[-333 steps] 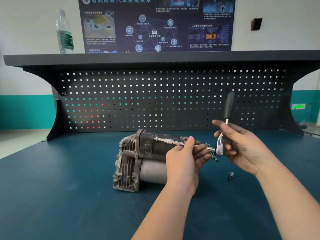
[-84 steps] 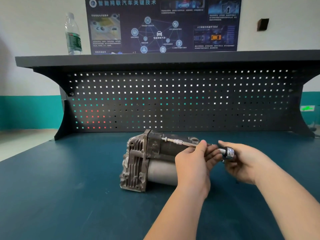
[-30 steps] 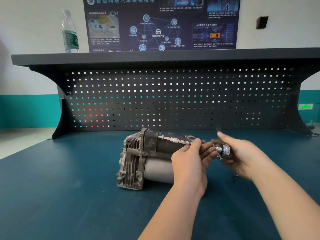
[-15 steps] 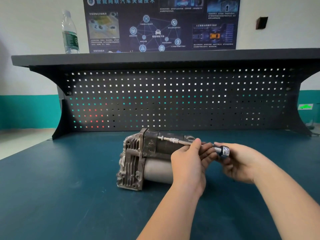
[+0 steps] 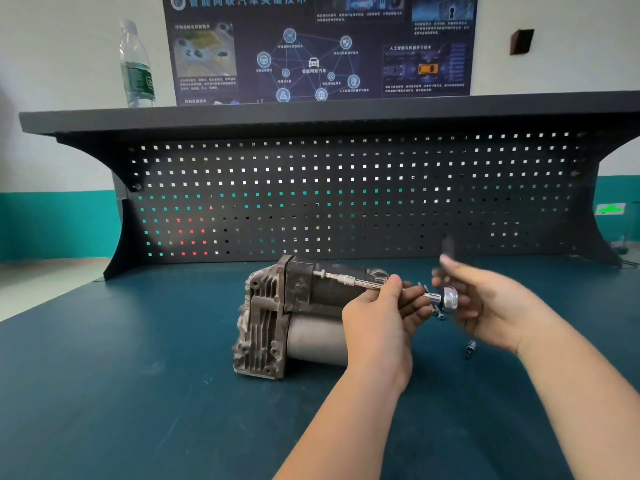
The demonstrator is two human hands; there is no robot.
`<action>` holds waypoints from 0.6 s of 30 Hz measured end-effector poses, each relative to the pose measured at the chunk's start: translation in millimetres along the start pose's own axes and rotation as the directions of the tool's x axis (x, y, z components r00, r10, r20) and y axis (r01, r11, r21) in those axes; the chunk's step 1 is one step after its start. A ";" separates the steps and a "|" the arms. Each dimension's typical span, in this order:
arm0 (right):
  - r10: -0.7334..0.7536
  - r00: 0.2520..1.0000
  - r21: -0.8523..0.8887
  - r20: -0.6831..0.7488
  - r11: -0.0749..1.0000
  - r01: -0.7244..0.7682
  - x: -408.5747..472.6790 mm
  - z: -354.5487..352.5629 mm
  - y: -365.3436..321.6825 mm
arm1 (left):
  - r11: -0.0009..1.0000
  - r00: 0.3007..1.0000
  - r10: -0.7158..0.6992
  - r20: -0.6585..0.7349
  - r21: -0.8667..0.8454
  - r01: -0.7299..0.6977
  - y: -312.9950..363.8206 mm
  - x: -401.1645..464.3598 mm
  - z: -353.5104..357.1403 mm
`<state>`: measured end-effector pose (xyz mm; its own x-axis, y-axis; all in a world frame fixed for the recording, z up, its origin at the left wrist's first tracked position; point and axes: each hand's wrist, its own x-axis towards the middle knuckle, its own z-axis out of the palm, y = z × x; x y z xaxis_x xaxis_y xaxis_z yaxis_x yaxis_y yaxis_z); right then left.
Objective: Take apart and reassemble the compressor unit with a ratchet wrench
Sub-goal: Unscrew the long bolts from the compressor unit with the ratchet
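Compressor (image 5: 277,320): lies on its side on the blue desk (image 5: 138,393), finned end cover toward the left, round motor can underneath. Laid flat like this, the bolt at its upper edge faces sideways toward the person, which I take to be the reason for the position.

Wrench (image 5: 448,298): only its shiny round head reads clearly; a long thin extension bar (image 5: 349,280) runs from it leftward into the top of the cover. The handle is a dark blur rising behind the right fingers. The bar seems needed because the bolt sits far back along the body.

Left hand (image 5: 377,317): fingers and thumb curled round the bar near its right end. My guess is that it serves as a guide, keeping the bar level and seated on the bolt while the other end turns.

Right hand (image 5: 485,306): blurred with motion, wrapped loosely about the wrench head and handle, one finger stretched upward; it appears to be doing the swinging.

Loose bolts (image 5: 440,315): a few small ones lie on the desk just beside the wrench head, and a small spring-like part (image 5: 469,349) sits nearer the right forearm. Probably parked within easy reach.

Stage: whether this bolt is going in or coming out, I cannot tell.

Water bottle (image 5: 136,67): stands upright on the shelf above the pegboard (image 5: 346,195), well away from the work.
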<state>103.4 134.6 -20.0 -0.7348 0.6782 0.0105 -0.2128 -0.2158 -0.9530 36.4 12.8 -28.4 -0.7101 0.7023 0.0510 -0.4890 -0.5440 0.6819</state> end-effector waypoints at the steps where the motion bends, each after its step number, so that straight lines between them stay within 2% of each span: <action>1: 0.083 0.996 -0.004 -0.027 0.997 -0.083 1.5 1.0 4.2 | 1.000 1.000 0.000 -0.002 -0.003 0.000 0.1 0.3 0.0; 3: 0.138 0.990 0.015 -0.035 0.990 -0.138 2.6 3.9 8.8 | 1.000 1.000 -0.002 -0.004 -0.011 0.002 0.4 0.8 -0.2; 4: 0.088 0.995 0.026 -0.037 0.996 -0.087 2.7 4.4 7.6 | 1.000 1.000 -0.004 -0.003 -0.015 0.003 0.7 1.0 -0.5; 6: -0.105 0.994 0.067 -0.006 0.992 0.105 1.5 3.5 -0.1 | 1.000 1.000 -0.009 0.007 -0.019 0.009 1.4 1.2 -0.7; 8: -0.295 0.948 0.136 0.117 0.951 0.279 -2.9 2.0 -7.8 | 1.000 1.000 -0.016 0.008 -0.012 0.016 2.4 0.7 -0.6; 10: -0.383 0.885 0.186 0.265 0.921 0.342 -6.2 -1.6 -9.9 | 1.000 1.000 -0.023 0.001 0.005 0.023 3.1 0.5 -0.8; 13: -0.370 0.876 0.174 0.309 0.928 0.330 -6.0 -6.4 -7.1 | 0.999 1.000 -0.029 0.010 0.034 0.029 3.1 1.0 -1.6; 16: -0.270 0.948 0.110 0.172 0.961 0.253 -4.2 -3.2 -6.5 | 0.999 0.999 -0.036 0.012 0.033 0.036 3.3 2.2 -1.7; 18: -0.134 0.990 0.026 0.047 0.991 0.133 -0.6 -0.6 -1.7 | 0.999 0.999 -0.036 0.008 0.028 0.036 3.2 2.5 -1.0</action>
<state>104.6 135.0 -18.5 -0.7293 0.6670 0.1524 -0.3251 -0.1419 -0.9350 32.5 12.3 -26.8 -0.6881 0.7249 0.0322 -0.4995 -0.5055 0.7035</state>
